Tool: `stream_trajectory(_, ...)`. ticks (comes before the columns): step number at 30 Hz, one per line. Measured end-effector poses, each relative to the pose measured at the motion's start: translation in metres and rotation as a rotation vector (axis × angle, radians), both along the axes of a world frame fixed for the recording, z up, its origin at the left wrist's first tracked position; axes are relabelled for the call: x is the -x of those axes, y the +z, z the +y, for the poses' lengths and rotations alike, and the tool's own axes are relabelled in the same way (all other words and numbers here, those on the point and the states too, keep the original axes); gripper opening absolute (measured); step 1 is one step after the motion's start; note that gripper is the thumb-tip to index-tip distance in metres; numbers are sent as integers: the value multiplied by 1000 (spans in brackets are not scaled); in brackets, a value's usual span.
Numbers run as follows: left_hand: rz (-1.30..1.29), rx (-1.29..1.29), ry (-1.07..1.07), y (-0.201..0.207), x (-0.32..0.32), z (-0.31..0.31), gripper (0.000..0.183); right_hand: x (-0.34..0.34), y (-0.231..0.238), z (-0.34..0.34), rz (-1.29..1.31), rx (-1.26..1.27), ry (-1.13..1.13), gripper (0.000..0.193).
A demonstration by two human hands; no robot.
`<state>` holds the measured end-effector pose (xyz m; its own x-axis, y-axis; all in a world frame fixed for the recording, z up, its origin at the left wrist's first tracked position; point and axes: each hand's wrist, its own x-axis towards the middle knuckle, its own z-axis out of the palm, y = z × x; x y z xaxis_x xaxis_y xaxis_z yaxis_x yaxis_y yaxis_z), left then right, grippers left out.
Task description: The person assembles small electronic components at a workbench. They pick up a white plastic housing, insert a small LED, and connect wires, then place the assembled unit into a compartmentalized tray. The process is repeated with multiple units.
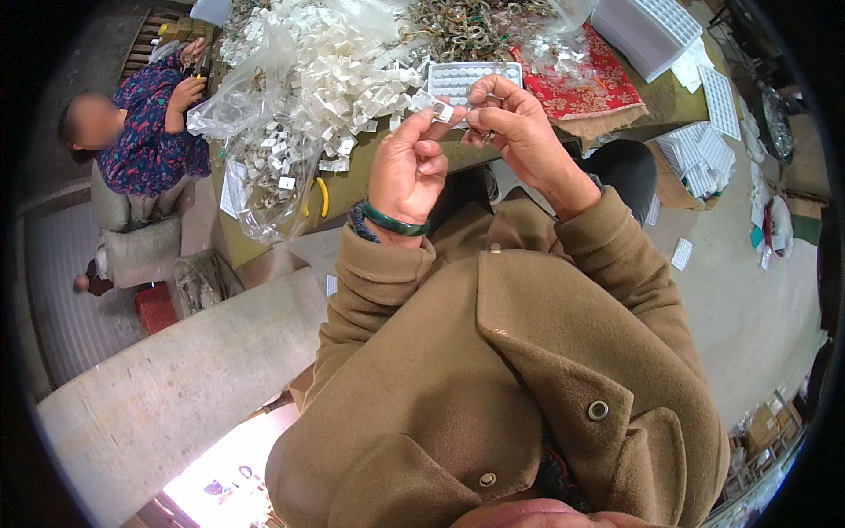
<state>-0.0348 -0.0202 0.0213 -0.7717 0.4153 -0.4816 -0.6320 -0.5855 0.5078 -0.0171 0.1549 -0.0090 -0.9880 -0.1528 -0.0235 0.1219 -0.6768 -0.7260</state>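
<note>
My left hand [405, 176] pinches a small white square plastic piece [443, 112] between thumb and fingers, in front of the table's near edge. A dark green bangle [393, 220] circles that wrist. Close beside it on the right, my right hand [521, 132] has its thumb and fingers curled together. A small metallic bit shows by its fingers, too small to name. Just beyond both hands lies a white tray [433, 77] with rows of raised cells, partly hidden by my fingers.
White plastic pieces [339, 75] are heaped beyond my left hand. A metal pile [462, 31], a clear bag [264, 180], yellow-handled pliers [324, 198] and a red patterned cloth [607, 79] share the table. Stacked white trays [647, 40] stand right. Another person [145, 132] works at left.
</note>
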Motion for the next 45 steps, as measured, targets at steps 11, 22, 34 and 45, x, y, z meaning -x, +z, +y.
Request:
stream_trajectory(11,-291,-318,32,-10,-3,-8,25,-5,-5,1,222,-402,-102,8)
stream_trajectory(22,56,186,-1,-48,-22,-20,26,3,-12,36,132,-1097,-368,13)
stream_trajectory(34,253,387,-119,-53,-30,15,15,44,-36,34,520,-1560,-477,12)
stream_trajectory(45,110,225,-103,-49,-17,9,19,42,-29,34,446,-1636,-429,14)
